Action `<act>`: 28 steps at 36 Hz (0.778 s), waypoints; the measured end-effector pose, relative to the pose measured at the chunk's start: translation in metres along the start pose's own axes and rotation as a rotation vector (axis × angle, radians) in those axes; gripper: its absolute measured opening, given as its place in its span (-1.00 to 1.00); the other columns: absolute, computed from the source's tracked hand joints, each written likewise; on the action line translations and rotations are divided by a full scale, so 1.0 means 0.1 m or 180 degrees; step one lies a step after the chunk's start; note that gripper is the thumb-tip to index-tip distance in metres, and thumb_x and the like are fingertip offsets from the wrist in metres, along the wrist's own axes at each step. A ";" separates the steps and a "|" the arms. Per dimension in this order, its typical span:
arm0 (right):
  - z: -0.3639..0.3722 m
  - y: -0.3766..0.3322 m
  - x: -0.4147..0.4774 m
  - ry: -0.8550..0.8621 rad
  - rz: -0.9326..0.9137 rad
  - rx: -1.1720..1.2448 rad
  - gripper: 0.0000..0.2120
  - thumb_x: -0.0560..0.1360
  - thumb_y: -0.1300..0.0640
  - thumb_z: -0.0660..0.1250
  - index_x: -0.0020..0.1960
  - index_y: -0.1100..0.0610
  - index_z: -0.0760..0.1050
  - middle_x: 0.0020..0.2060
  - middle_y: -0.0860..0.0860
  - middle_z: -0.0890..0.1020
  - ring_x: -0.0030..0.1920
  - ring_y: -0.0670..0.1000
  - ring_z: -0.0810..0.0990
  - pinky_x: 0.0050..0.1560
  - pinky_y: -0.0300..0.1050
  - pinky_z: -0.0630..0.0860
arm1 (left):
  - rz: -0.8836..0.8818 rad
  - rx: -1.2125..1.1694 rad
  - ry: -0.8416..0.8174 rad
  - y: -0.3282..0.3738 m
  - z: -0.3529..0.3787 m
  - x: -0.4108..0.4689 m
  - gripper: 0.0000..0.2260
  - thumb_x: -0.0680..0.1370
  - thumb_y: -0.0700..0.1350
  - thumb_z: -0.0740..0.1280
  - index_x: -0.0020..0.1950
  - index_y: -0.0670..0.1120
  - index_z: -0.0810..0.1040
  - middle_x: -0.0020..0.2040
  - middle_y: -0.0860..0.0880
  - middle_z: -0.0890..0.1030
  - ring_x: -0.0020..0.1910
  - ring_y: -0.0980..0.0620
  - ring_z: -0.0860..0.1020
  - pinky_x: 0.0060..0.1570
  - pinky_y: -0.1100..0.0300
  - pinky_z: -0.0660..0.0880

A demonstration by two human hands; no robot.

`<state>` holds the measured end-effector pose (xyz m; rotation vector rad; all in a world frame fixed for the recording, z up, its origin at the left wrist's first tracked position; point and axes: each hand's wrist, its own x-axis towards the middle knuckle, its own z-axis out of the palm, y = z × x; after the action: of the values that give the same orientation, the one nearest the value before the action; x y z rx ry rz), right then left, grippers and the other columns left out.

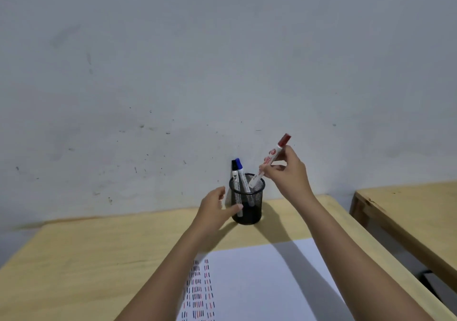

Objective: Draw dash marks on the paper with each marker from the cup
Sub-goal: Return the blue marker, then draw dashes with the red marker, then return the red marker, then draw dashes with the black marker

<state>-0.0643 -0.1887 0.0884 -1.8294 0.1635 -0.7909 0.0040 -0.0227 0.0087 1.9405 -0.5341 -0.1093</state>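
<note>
A black mesh cup (247,204) stands at the far edge of the wooden table, against the wall. A black-capped marker (234,174) and a blue-capped marker (240,172) lean in it. My right hand (286,172) pinches a red-capped marker (270,158), tilted, its lower end just inside the cup's rim. My left hand (217,207) is beside the cup's left wall, fingers apart, thumb against the mesh. White paper (267,283) lies near me, with columns of black, blue and red dash marks at its left side.
The wooden table (99,259) runs to a grey scuffed wall (173,73). A second wooden table (408,216) stands to the right across a narrow gap. My forearms cross over the paper.
</note>
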 end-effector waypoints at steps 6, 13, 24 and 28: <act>0.22 0.31 0.27 -0.0204 0.0013 -0.0663 -0.94 0.44 0.19 0.34 -0.14 0.15 0.47 -0.31 -0.04 0.54 -0.31 -0.09 0.50 -0.33 -0.46 0.38 | 0.0217 -0.0223 -0.0134 -0.13 0.19 0.21 -0.50 0.24 0.01 0.53 0.14 0.14 0.48 0.20 0.07 0.57 0.22 0.11 0.49 0.19 0.13 0.45; 0.34 0.51 0.35 -0.0717 0.0101 -0.1415 -0.81 0.41 0.12 0.36 -0.33 0.18 0.49 -0.42 0.02 0.52 -0.40 -0.03 0.45 -0.50 -0.34 0.29 | 0.0298 -0.0237 -0.0158 -0.21 0.27 0.31 -0.40 0.22 0.04 0.56 0.21 0.08 0.45 0.17 0.08 0.58 0.15 0.15 0.53 0.12 0.16 0.49; 0.45 0.51 0.37 -0.0767 -0.0037 -0.1826 -0.76 0.30 0.19 0.46 -0.14 0.08 0.42 -0.31 -0.03 0.53 -0.27 0.00 0.53 -0.35 -0.17 0.42 | 0.0256 -0.0447 -0.0168 -0.28 0.28 0.36 -0.42 0.17 0.07 0.58 0.13 0.10 0.47 0.11 0.10 0.61 0.10 0.18 0.57 0.12 0.16 0.53; 0.49 0.51 0.31 -0.0604 -0.0178 -0.1725 -0.71 0.26 0.21 0.50 -0.11 0.13 0.45 -0.30 -0.04 0.55 -0.28 0.02 0.55 -0.24 -0.08 0.50 | 0.0251 -0.0448 -0.0153 -0.29 0.28 0.36 -0.41 0.17 0.07 0.58 0.14 0.08 0.48 0.10 0.09 0.61 0.09 0.17 0.58 0.09 0.17 0.54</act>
<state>0.0011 -0.1855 0.0474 -2.4184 0.2195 -0.6434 0.0370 -0.0520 -0.0230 1.7813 -0.6180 -0.1398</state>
